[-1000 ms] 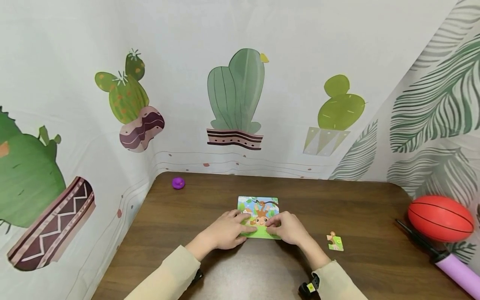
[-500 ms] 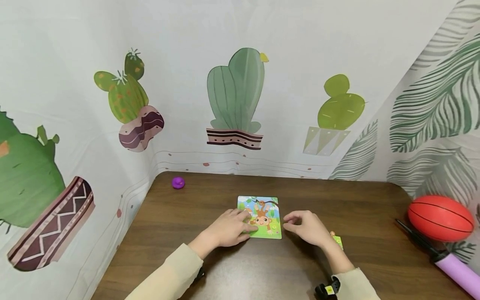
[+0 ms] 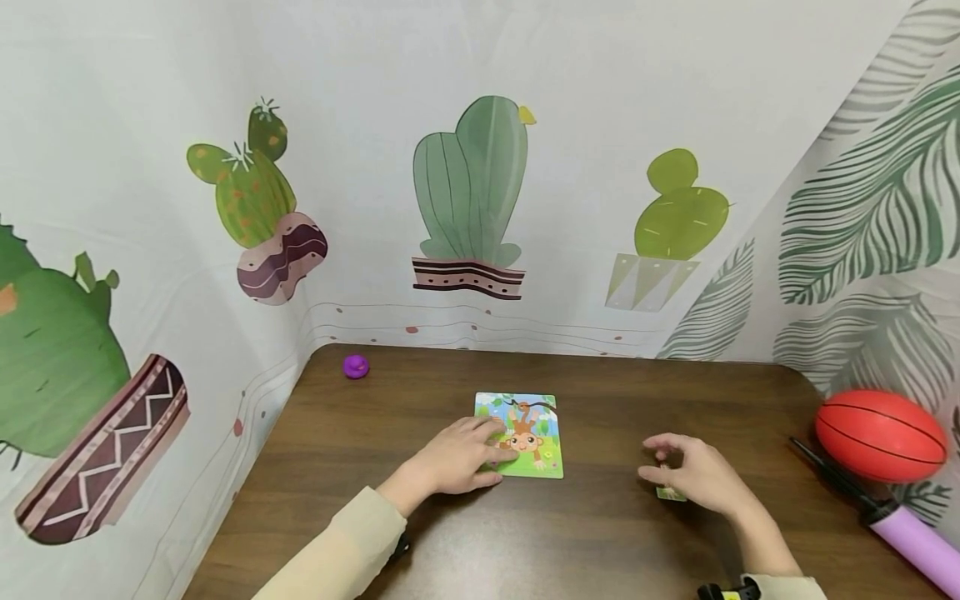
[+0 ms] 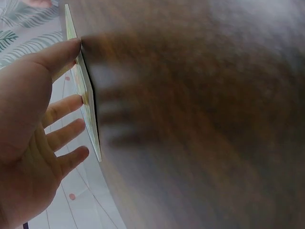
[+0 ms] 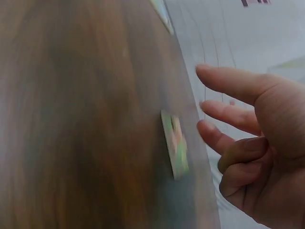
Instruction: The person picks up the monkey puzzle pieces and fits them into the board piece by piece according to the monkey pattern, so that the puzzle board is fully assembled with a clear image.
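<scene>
A square jigsaw puzzle (image 3: 536,425) with a hanging monkey lies mid-table in the head view. My left hand (image 3: 455,457) rests on its left side, covering the lower left part. In the left wrist view the thumb and fingertips touch the thin puzzle board (image 4: 88,98), fingers spread. Over to the right, a loose puzzle piece (image 3: 671,494) lies flat, mostly hidden under my right hand (image 3: 701,475). The right wrist view shows the blurred piece (image 5: 175,144) on the tabletop, apart from the fingertips; thumb and nearby fingers are spread, with nothing held.
A small purple toy (image 3: 356,367) sits at the back left corner of the brown table (image 3: 600,550). At the right edge are a red ball (image 3: 881,437) and a purple-handled pump (image 3: 911,537). A cactus-print cloth (image 3: 360,167) hangs behind the table.
My right hand has left the puzzle's lower right and moved right, over the loose piece. The monkey's lower right is uncovered. My left hand has stayed almost still on the puzzle.
</scene>
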The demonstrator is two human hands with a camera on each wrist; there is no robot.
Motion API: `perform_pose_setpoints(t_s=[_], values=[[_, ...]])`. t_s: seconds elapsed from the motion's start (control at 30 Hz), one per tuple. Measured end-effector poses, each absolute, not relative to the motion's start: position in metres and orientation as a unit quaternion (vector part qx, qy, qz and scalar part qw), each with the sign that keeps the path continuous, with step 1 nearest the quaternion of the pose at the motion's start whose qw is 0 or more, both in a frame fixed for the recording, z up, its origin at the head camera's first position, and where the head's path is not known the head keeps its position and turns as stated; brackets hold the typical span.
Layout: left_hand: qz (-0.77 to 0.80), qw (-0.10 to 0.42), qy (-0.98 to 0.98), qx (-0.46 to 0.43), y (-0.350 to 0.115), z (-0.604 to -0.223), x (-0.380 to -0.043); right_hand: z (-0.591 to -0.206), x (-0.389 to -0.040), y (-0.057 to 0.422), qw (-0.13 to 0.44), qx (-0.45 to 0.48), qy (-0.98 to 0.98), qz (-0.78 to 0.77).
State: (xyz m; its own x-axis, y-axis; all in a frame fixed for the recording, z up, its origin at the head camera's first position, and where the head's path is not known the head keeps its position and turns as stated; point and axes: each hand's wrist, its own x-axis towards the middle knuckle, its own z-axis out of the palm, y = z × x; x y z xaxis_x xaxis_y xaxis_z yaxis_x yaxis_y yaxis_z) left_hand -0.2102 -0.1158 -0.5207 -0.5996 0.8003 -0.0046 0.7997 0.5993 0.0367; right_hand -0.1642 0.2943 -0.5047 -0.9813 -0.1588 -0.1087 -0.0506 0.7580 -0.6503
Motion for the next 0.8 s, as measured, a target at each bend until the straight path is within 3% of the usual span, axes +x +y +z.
perform_pose_setpoints(t_s=[0.43, 0.8], values=[[0.027, 0.036, 0.900, 0.434, -0.115, -0.524, -0.210, -0.520, -0.160, 0.318, 0.087, -0.104, 0.947, -0.291], [0.011, 0.027, 0.899, 0.436, -0.108, -0.524, -0.209, -0.520, -0.149, 0.330, 0.070, -0.075, 0.957, -0.272]])
